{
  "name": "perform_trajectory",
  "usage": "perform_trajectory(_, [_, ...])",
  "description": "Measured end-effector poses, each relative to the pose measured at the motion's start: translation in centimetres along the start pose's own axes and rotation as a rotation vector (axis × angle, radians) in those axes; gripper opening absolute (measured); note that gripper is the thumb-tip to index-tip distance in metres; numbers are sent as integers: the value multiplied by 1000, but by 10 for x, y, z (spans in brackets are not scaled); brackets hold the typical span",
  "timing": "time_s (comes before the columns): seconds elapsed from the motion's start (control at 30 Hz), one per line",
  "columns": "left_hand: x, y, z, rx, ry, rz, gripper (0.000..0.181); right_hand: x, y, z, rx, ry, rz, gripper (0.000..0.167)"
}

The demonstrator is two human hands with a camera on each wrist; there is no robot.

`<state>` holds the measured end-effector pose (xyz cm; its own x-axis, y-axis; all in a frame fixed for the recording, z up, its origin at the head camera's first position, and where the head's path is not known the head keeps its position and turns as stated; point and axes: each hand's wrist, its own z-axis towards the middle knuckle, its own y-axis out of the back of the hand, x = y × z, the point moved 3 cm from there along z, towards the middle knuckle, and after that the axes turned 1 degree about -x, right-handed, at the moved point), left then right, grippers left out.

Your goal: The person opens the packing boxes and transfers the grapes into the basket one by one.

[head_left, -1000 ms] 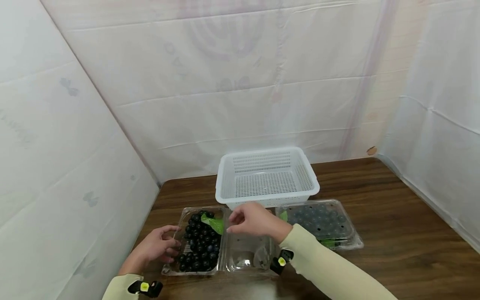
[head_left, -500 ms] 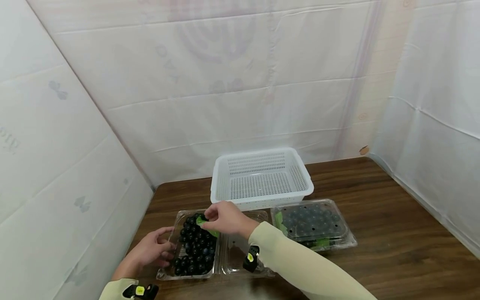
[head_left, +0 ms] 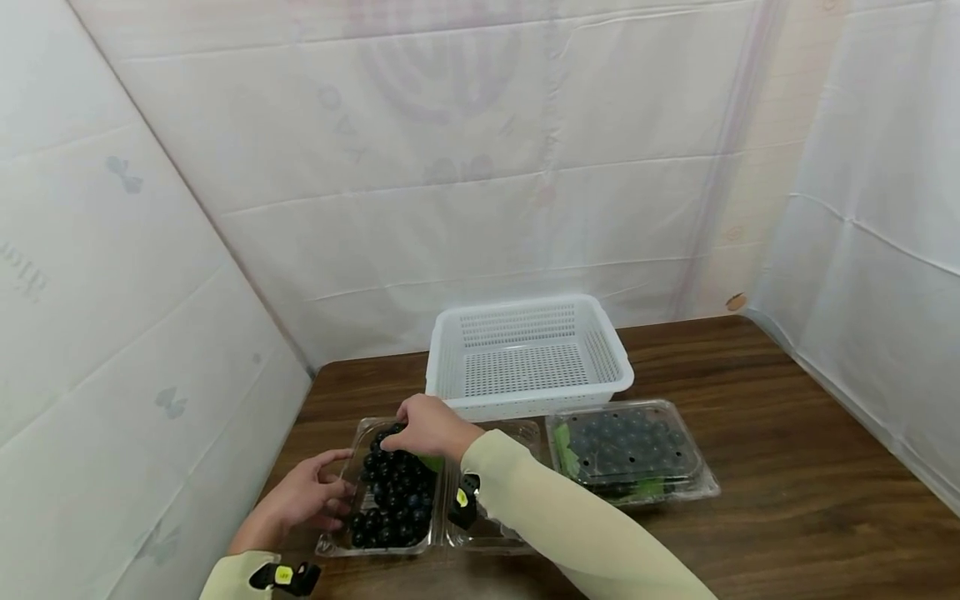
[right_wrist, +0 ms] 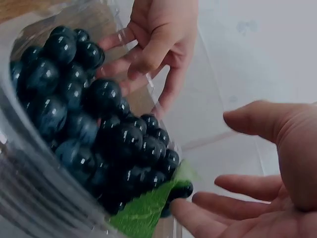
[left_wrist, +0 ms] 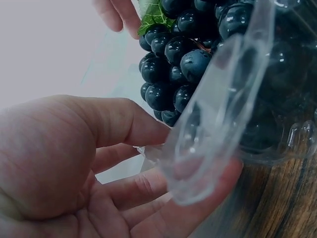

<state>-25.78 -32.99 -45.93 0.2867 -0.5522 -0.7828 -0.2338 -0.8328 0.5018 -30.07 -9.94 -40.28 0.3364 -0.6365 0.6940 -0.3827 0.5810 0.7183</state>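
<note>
A bunch of dark grapes [head_left: 397,496] lies in an open clear plastic clamshell box [head_left: 330,547], whose lid [head_left: 487,537] is folded back to the right. My left hand [head_left: 306,496] is at the box's left side, with loosely bent fingers against the clear wall; the left wrist view shows the thumb beside the rim [left_wrist: 218,109]. Above the far end of the grapes is my right hand [head_left: 431,429], thumb and fingers apart in the right wrist view. A green leaf [right_wrist: 148,210] lies on the grapes by its fingertips. Nothing shows between them.
A white perforated plastic basket [head_left: 528,404] stands behind the boxes. To the right sits another clear box [head_left: 630,450], closed, with dark grapes and green leaves. White sheeting [head_left: 480,167] hangs behind and beside the brown wooden table [head_left: 787,467].
My right hand has moved left from over the folded lid, past the leaf, to above the grapes' far end. My left hand stays beside the box. The view has shifted slightly.
</note>
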Motion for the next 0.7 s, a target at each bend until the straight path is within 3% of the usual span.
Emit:
perform_trajectory(0.1, [1,0,0,11,-1,-8,61,4,-2,2,-6,-18,-14,48])
perform_trajectory(0.2, [2,0,1,21,0,-9,61,5,-4,5,-4,-38,-15,29])
perform_trajectory(0.37, [3,0,2,22,-6,-6,61,6,-5,9,-23,-49,-32,62])
perform_trajectory(0.43, [3,-1,2,19,-8,-5,61,5,-6,11,-22,-60,-32,54])
perform_trajectory(0.53, [2,-1,1,15,-10,-8,61,2,-10,13,-2,-88,-39,29])
perform_trajectory(0.57, [3,-1,1,14,-9,-9,61,1,-11,13,3,-98,-40,28])
perform_trajectory(0.7, [2,-1,0,8,-6,-14,61,-5,-17,17,14,-121,-59,53])
